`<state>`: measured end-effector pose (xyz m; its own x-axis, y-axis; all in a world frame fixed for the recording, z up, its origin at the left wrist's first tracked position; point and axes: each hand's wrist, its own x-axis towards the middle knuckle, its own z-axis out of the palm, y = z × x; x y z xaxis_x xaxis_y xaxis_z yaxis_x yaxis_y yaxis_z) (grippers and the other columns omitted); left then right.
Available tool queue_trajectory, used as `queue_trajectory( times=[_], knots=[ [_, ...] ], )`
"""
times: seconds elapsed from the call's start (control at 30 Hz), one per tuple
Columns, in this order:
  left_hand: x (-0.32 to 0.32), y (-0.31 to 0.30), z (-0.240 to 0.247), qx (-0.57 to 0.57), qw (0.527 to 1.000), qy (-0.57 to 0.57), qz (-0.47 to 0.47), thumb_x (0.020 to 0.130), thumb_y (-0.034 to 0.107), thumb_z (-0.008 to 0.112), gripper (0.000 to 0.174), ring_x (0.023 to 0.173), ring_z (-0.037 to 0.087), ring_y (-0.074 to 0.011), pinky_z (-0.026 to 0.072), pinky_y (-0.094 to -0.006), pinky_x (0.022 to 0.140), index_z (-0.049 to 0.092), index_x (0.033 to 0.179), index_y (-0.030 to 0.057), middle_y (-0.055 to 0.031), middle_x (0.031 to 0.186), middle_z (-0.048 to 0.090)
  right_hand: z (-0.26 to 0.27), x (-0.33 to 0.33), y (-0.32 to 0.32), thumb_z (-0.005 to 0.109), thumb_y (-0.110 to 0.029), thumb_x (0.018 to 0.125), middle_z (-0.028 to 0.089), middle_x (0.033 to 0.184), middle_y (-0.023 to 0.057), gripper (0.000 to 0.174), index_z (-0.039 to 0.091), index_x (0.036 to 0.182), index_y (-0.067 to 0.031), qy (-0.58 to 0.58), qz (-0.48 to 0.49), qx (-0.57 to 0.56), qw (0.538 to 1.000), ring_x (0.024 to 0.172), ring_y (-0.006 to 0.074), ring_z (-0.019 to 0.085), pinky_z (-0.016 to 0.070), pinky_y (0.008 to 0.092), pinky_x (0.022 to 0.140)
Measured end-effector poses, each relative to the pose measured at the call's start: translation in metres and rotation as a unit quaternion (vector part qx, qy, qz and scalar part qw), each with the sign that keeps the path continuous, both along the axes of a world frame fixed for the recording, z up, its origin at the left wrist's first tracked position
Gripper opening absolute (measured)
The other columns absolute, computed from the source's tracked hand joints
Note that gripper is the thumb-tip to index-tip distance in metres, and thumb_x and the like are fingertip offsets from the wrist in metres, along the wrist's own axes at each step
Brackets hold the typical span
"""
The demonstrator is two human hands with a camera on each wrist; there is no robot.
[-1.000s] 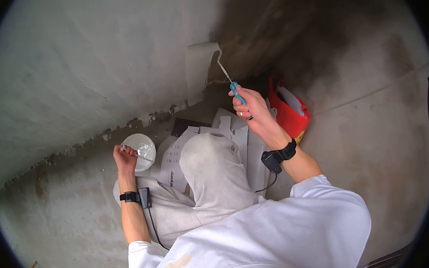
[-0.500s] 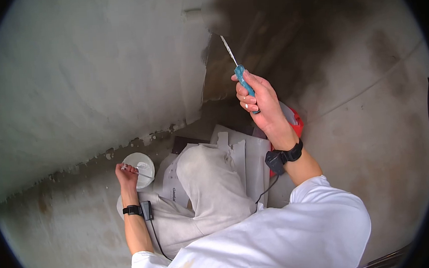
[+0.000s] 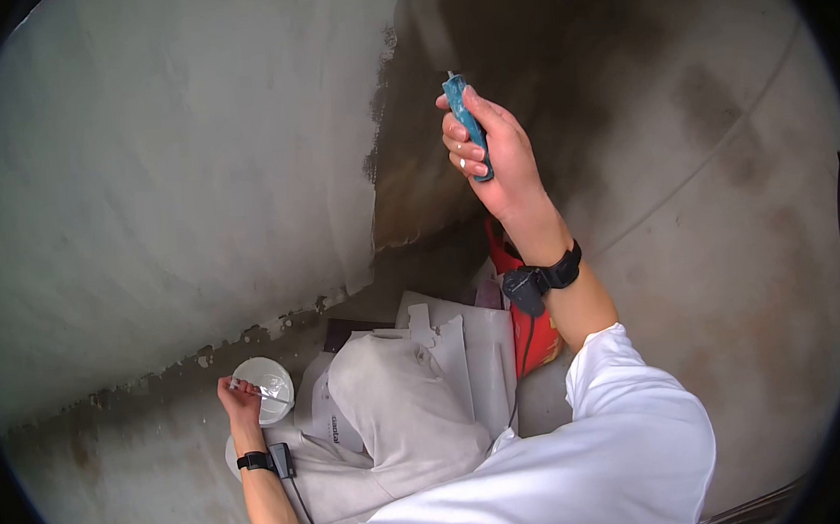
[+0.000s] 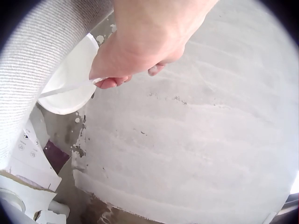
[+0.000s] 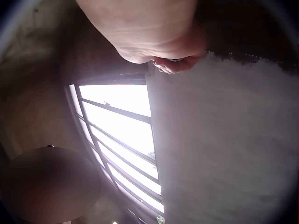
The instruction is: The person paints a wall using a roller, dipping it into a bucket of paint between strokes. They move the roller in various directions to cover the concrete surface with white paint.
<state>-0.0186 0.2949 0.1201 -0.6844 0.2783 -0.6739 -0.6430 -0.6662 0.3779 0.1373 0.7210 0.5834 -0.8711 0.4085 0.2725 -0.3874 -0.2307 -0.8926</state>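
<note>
The wall (image 3: 171, 182) fills most of the view, painted white on the left, dark and bare on the right. Below it, on the concrete floor (image 3: 734, 289), papers (image 3: 465, 346) lie by the person's bent knee (image 3: 391, 400), with a red bucket (image 3: 534, 337) just beside them. The right hand (image 3: 495, 154) is raised before the dark part of the wall, fingers wrapped round a blue handle (image 3: 463, 113). Low at the wall's foot, the left hand (image 3: 238, 399) pinches the thin wire of a white tub (image 3: 273, 384) near the knee.
</note>
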Motion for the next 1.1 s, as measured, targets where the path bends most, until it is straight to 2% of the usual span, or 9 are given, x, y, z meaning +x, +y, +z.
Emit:
queue_trajectory(
  times=[0.37,0.67,1.1],
  knots=[
    [0.001,-0.004,-0.003,0.009,1.0,0.002,0.015,0.077,0.028,0.057,0.029,0.055,0.027,-0.0141,0.0283,-0.0311,0.057,0.033,0.065,0.0175,0.0028,0.057,0.025,0.026,-0.018,0.023,0.047,-0.028,0.102,0.047,0.067,-0.0005,0.031,0.055,0.101,0.0025,0.021,-0.001,0.023,1.0,0.048,0.0028,0.035,0.0277,0.0188,0.04],
    [0.003,-0.002,0.005,0.017,1.0,0.0,0.004,0.078,0.028,0.056,0.027,0.056,0.027,-0.0137,0.0288,-0.0309,0.058,0.034,0.066,0.0175,0.003,0.059,0.025,0.004,-0.028,0.029,0.048,-0.033,0.102,0.045,0.065,-0.0025,0.032,0.054,0.09,-0.004,-0.026,-0.004,0.002,1.0,0.048,0.003,0.036,0.0277,0.0195,0.041],
    [0.0,0.002,0.017,0.011,1.0,-0.022,0.004,0.081,0.028,0.054,0.025,0.057,0.029,-0.0136,0.0307,-0.0307,0.059,0.038,0.067,0.0151,0.002,0.06,0.028,-0.048,-0.033,0.033,0.048,-0.039,0.102,0.045,0.065,-0.0035,0.034,0.052,0.087,-0.0086,-0.106,-0.04,0.001,0.994,0.049,0.0025,0.036,0.0282,0.0195,0.043]
  ],
)
